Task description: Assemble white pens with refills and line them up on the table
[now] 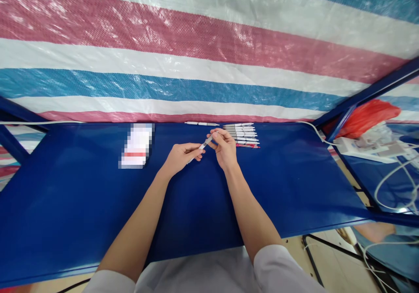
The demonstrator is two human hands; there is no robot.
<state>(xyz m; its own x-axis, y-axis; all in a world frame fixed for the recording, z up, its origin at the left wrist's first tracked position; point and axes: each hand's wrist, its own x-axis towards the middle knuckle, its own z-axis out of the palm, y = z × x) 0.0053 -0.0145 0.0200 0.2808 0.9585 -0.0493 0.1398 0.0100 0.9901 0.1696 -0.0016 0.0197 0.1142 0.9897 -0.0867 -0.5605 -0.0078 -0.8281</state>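
Note:
Both hands meet over the middle of a blue table (288,188), gripping one white and grey pen (206,143) that slants up to the right. My left hand (182,157) is closed around its lower part. With thumb and fingers pinched, my right hand (224,149) holds its upper end, where a small metallic part shows. Just beyond my right hand lies a row of several white and grey pens (244,132), with a red one (248,145) at the near side. A single white pen (201,123) lies at the table's back edge.
A blurred-out white paper or packet with a red band (135,155) lies left. Behind the table hangs a striped plastic sheet (183,57). Blue frame posts (340,120) stand at the sides. At right are a red plastic bag (369,116), white cables (379,188) and part of another person (376,231).

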